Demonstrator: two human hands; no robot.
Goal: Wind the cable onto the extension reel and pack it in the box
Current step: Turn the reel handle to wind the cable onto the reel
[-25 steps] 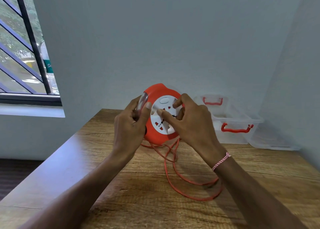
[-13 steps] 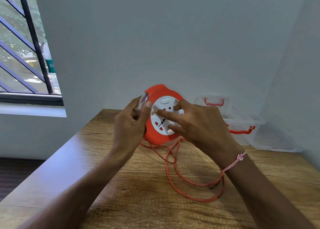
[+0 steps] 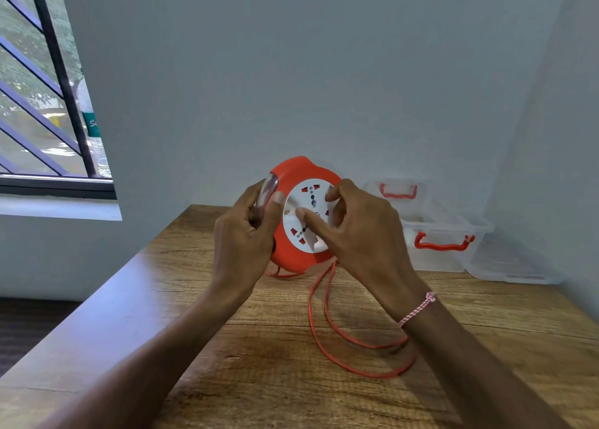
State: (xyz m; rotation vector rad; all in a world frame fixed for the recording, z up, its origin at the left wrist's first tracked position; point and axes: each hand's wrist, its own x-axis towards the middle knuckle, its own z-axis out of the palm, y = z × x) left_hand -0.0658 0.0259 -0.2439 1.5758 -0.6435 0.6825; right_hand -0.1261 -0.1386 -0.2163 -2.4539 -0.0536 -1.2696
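**Extension reel held upright in both hands over the bench, cable partly loose**

The left grip (image 3: 241, 234) is curled round the left edge of the orange extension reel (image 3: 291, 182), thumb laid on the front rim beside a clear plastic piece. The right grip (image 3: 363, 234) has its thumb and bent fingers pinched on the reel's white socket face (image 3: 304, 234), forefinger stretched across it. A pink-and-white bracelet (image 3: 418, 308) circles the right wrist. The orange cable (image 3: 327, 331) drops from the reel's underside and lies in loose loops on the wooden bench (image 3: 194, 299), running under the right forearm. At the far right corner stands a clear box (image 3: 434, 260) with orange handles, well apart from the reel. Beyond the barred window (image 3: 48, 104) a green label (image 3: 92, 125) begins with "S"; the rest is cut off.
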